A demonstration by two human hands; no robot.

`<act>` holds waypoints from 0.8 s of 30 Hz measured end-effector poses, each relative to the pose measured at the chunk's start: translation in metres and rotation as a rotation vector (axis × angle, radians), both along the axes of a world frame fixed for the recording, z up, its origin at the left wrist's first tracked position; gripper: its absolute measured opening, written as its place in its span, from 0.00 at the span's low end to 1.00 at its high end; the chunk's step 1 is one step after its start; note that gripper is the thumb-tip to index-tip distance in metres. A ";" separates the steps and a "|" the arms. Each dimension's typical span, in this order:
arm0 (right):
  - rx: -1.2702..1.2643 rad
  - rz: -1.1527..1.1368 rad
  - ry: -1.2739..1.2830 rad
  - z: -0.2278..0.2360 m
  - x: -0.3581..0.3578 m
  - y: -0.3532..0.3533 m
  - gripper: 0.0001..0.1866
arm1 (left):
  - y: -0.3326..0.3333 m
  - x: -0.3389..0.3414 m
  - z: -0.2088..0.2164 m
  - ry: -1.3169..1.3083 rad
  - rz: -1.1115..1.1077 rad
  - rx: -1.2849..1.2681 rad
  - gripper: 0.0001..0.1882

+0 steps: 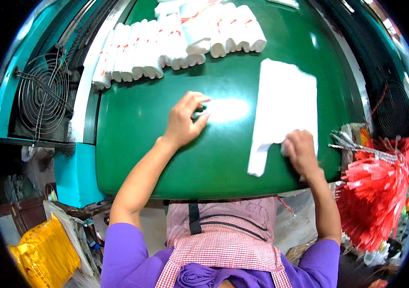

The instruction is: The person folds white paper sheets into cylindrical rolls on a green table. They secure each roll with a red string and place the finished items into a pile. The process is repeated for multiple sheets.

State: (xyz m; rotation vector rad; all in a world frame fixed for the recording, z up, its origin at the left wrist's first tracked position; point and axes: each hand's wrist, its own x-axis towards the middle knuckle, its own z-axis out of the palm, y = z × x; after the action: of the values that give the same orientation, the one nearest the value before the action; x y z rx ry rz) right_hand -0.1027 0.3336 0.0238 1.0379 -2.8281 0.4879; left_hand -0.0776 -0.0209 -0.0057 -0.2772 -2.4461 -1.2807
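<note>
A flat, white, soft-looking piece [287,101] lies lengthwise on the right of the green work surface [156,153]. A narrow strip hangs from its lower left corner, beside a notch in its near edge. I cannot tell whether it is cloth or plastic. My right hand [301,151] is closed on its lower right corner, slightly blurred. Over the middle of the surface, my left hand [183,119] is apart from the piece. Its thumb and curved fingers stand apart, with green showing between them and nothing visible in them.
Rolled white bundles [139,53] tied with red strips line the far side. A wire-guarded fan [43,96] stands left, above a turquoise block [77,175]. Red strips [374,192] hang in a bunch at right. A yellow package [46,254] lies lower left.
</note>
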 end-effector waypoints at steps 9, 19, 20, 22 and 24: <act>-0.055 0.169 -0.050 0.014 0.025 -0.032 0.22 | 0.052 0.101 0.026 -0.119 -0.798 -0.658 0.45; -0.111 0.122 -0.101 0.011 0.027 -0.014 0.37 | 0.066 0.123 0.016 0.020 -0.504 -0.642 0.37; -0.038 0.120 -0.107 0.021 0.049 -0.001 0.40 | 0.066 0.121 0.012 0.039 -0.499 -0.616 0.32; -0.035 0.147 -0.133 0.026 0.093 0.031 0.44 | 0.065 0.115 0.010 0.055 -0.512 -0.574 0.26; 0.063 0.079 -0.201 0.019 0.128 0.051 0.38 | 0.065 0.106 0.016 0.063 -0.561 -0.546 0.21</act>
State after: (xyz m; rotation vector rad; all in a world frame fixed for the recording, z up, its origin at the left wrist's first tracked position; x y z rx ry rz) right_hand 0.0256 0.3843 0.0430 1.1794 -3.0032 0.5427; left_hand 0.0281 0.0439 0.0104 -1.1919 -2.7162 -0.7199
